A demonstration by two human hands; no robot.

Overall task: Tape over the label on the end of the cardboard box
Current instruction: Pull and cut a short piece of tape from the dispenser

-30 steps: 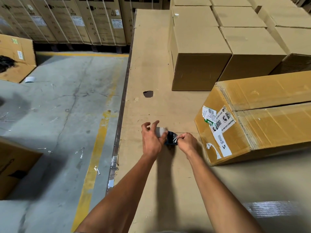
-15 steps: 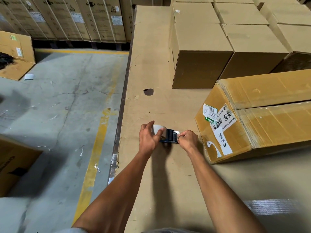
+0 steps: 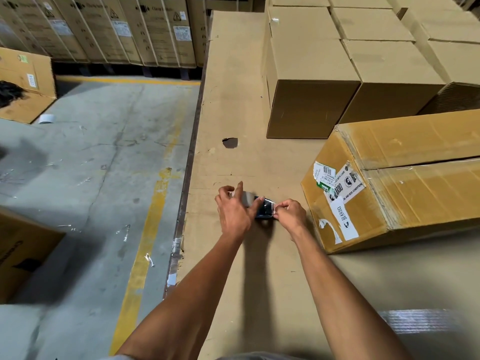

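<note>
left hand (image 3: 233,211) wraps its grip round a clear tape roll in a dark dispenser (image 3: 255,205) over the brown cardboard-covered desk (image 3: 233,100), right hand (image 3: 291,214) pinches the tape end, near the long tan cardboard box (image 3: 405,178) lying at right, its torn white labels (image 3: 337,188) facing the hands.

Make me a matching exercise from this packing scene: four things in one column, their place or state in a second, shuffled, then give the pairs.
Things:
1. left hand
2. right hand
3. labels
4. dark hole

Places or states:
A. stuck on the near end of the long cardboard box
B. in the cardboard-covered table, beyond the hands
C. wrapped around the tape dispenser
D. pinching the loose end of the clear tape

Pairs: 1-C, 2-D, 3-A, 4-B
</note>
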